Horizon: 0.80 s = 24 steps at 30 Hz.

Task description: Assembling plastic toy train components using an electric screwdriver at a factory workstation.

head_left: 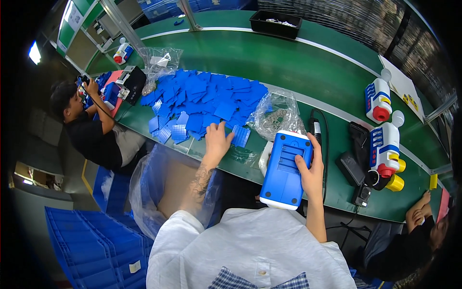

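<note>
My right hand (314,168) grips a blue and white plastic device (282,185) along its right side. Its blue face is turned up, showing a slotted recess like a battery compartment. My left hand (219,141) rests at the near edge of a heap of thin blue plastic plates (197,94), its fingers spread with nothing visibly held. Beside its fingertips lies one blue plate with a grid pattern (240,136). Just beyond the device sits a clear plastic bag of small metal parts (278,117).
A black corded tool (315,129) lies right of the bag. Two white, blue and red toy-like devices (379,101) stand on the green bench (231,50), near black power adapters (350,167). A bag-lined bin (159,178) is below left. Co-workers sit left and right. A black tray (275,24) is behind.
</note>
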Each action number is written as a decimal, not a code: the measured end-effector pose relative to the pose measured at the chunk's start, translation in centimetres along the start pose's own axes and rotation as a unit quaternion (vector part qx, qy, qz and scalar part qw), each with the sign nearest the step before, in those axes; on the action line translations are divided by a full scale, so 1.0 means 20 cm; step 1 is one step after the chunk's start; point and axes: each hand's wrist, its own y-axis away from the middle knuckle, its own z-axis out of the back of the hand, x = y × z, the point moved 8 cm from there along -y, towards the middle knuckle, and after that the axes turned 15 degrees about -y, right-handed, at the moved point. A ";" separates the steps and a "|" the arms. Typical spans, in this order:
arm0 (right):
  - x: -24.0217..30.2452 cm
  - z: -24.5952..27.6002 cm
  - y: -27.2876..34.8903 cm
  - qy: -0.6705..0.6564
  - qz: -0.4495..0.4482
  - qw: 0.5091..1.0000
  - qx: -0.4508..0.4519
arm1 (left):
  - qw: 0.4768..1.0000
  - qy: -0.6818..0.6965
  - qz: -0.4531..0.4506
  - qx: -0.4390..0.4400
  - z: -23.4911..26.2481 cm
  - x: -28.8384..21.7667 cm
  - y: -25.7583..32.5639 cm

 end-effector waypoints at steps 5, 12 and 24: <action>-0.02 0.01 0.00 0.017 0.013 1.000 -0.010 | 0.997 -0.025 -0.064 -0.023 -0.02 -0.26 0.04; -0.01 0.01 0.01 -0.009 -0.019 1.000 -0.002 | 0.995 -0.077 -0.055 0.029 -0.15 -0.24 0.10; 0.02 0.02 -0.01 0.015 0.061 0.998 -0.021 | 0.930 0.325 -0.095 -0.142 0.80 -0.38 0.03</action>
